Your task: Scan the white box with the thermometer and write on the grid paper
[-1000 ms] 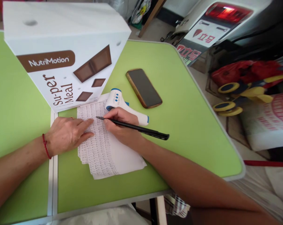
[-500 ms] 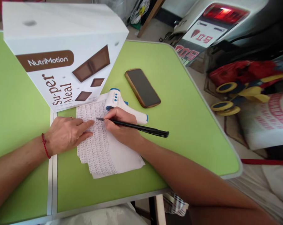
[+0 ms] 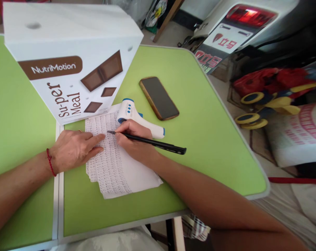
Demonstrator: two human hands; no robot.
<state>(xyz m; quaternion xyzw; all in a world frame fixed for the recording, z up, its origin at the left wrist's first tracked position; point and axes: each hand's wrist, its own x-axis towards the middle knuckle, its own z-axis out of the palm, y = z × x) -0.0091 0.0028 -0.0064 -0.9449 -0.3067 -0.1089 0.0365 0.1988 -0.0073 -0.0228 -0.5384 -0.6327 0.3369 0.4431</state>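
Note:
My right hand (image 3: 133, 141) holds a black pen (image 3: 158, 143) with its tip resting on a stack of white sheets (image 3: 116, 164) covered in dense handwriting. My left hand (image 3: 74, 149) lies flat on the left part of the sheets, fingers pointing toward the pen tip, a red cord around the wrist. The sheets rest on a green table (image 3: 199, 132). Just behind my right hand lies a white and blue infrared thermometer (image 3: 133, 113), partly hidden by my knuckles.
A large white NutriMotion Su-per Meal box (image 3: 66, 59) stands at the back left, touching the sheets' far edge. A dark phone (image 3: 159, 98) lies face up beyond the thermometer. The table's right edge drops to a floor crowded with bags and a red-lit machine (image 3: 233, 31).
The pen's tail has shifted slightly left as my right hand keeps writing. My left hand stays put on the sheets.

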